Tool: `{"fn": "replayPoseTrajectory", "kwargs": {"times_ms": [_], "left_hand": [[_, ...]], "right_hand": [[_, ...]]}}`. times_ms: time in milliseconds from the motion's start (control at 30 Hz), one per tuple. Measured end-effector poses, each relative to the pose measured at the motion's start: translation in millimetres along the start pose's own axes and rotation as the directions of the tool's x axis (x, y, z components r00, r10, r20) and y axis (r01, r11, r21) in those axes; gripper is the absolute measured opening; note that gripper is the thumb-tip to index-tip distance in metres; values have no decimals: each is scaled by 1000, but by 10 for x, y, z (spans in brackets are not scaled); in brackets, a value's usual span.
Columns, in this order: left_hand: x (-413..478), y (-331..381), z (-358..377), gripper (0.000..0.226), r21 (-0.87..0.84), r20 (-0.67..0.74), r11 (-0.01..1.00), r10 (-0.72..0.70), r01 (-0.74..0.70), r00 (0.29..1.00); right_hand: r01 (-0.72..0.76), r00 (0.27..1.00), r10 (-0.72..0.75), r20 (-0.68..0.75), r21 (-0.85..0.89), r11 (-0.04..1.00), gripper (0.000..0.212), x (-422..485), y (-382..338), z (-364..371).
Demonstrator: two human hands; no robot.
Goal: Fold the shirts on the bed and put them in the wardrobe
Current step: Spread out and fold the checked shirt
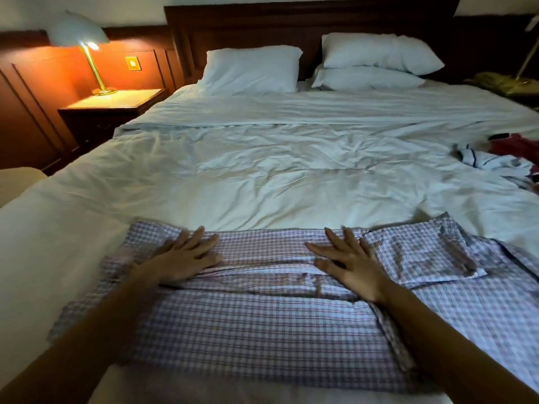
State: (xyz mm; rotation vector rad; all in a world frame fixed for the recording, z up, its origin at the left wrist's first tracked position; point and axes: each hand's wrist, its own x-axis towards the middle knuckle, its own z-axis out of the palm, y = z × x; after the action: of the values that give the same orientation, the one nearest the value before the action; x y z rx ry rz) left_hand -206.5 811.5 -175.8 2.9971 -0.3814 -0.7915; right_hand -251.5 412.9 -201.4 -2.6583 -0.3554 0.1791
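Observation:
A checked shirt in purple, red and white lies spread flat across the near end of the bed, partly folded, with its collar end at the right. My left hand rests flat on the shirt's far left part, fingers spread. On the shirt's middle, near a folded sleeve, my right hand presses down with straight fingers. Neither hand grips the cloth. A crumpled white shirt with dark stripes and a red garment lie at the bed's right edge.
Three white pillows sit against the dark wooden headboard. A lit lamp stands on the nightstand to the left of the bed. A dark flat object lies beside the red garment. The white duvet is wrinkled across the middle.

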Motion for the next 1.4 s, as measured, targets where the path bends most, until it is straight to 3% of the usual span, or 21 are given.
{"fn": "replayPoseTrajectory", "kwargs": {"times_ms": [133, 233, 367, 400, 500, 533, 700, 800, 867, 967, 1067, 1200, 1300, 1400], "left_hand": [[-123, -506, 22, 63, -6, -133, 984, -180, 180, 975], [-200, -650, 26, 85, -9, -150, 967, -253, 255, 956], [-256, -579, -46, 69, -103, -151, 966, -250, 236, 956], [-278, -612, -74, 73, -139, -123, 967, -230, 213, 965], [-305, -906, -45, 118, -219, -72, 965, -163, 144, 984], [-310, -962, -7, 118, -222, -67, 965, -157, 139, 985], [-698, -812, 104, 74, -340, -176, 924, -247, 177, 953], [-849, -731, 35, 86, -409, -231, 891, -307, 194, 923], [-914, -659, 15, 76, -479, -285, 871, -275, 113, 918], [-1025, -663, 19, 62, -722, -248, 689, -167, -67, 954], [-1127, -819, 73, 73, -791, -213, 603, -114, -102, 970], [-1218, -910, 133, 89, -812, -216, 565, -61, -145, 974], [-1253, -838, 150, 72, -827, -247, 529, -41, -189, 968], [-1228, -739, 236, 58, -886, -280, 410, -102, -217, 954]], "right_hand": [[-1, 1000, 1, 17, -17, 1000, 51, -8, -40, -16], [36, 998, -33, 50, -56, 998, 56, -41, -60, -35], [69, 978, -54, 202, -68, 995, 69, -84, -210, -189], [77, 969, -60, 241, -62, 995, 75, -107, -290, -214], [132, 962, -113, 248, -63, 989, 80, -203, -656, -161], [150, 962, -130, 239, -66, 987, 76, -229, -791, -112], [193, 959, -179, 221, -43, 980, 74, -327, -1376, 175], [182, 971, -170, 170, -55, 982, 67, -360, -1499, 194], [210, 973, -203, 105, -62, 976, 59, -395, -1524, 166], [198, 973, -217, -76, -200, 960, 55, -397, -1462, 181], [74, 986, -114, -122, -292, 954, 76, -436, -1355, 293], [42, 995, -68, -75, -312, 949, 96, -473, -1230, 537], [31, 993, -67, -101, -323, 946, 103, -446, -1197, 619], [38, 989, -81, -120, -325, 945, 108, -441, -1184, 646]]}}
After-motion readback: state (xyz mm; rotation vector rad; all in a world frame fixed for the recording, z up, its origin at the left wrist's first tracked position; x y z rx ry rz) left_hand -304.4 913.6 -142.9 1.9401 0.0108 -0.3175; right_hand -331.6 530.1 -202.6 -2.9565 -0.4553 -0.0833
